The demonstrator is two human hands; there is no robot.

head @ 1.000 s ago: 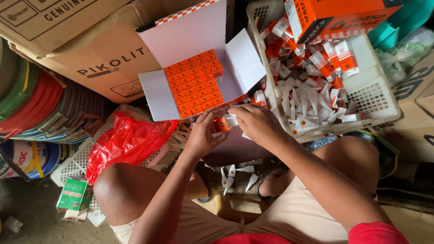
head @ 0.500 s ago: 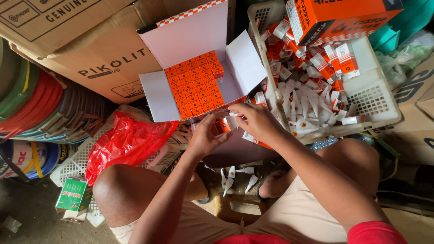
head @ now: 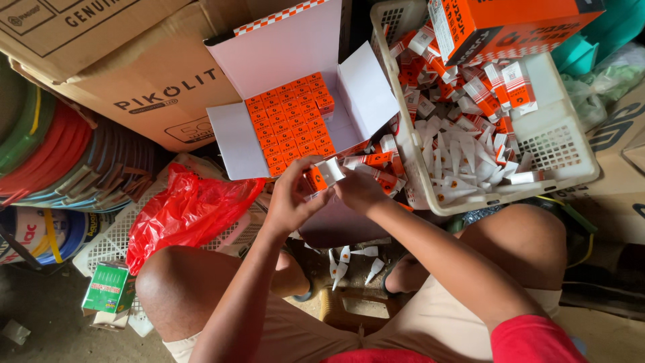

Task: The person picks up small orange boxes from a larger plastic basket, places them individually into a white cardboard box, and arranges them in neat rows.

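Note:
Both my hands meet above my knees on one small orange-and-white carton. My left hand grips its orange body from the left. My right hand pinches its white open end flap from the right. Just beyond them stands an open white box packed with rows of several small orange cartons. To the right a white plastic basket holds several small white tubes and flat orange-and-white cartons.
A large orange box lies on the basket's far side. Brown cardboard boxes stand at the top left, coiled hoses to the left. A red plastic bag lies by my left knee. A few white tubes lie on the ground between my legs.
My right hand has drawn back from the basket's side to meet my left hand. The small carton is now held between both hands with its end flap open.

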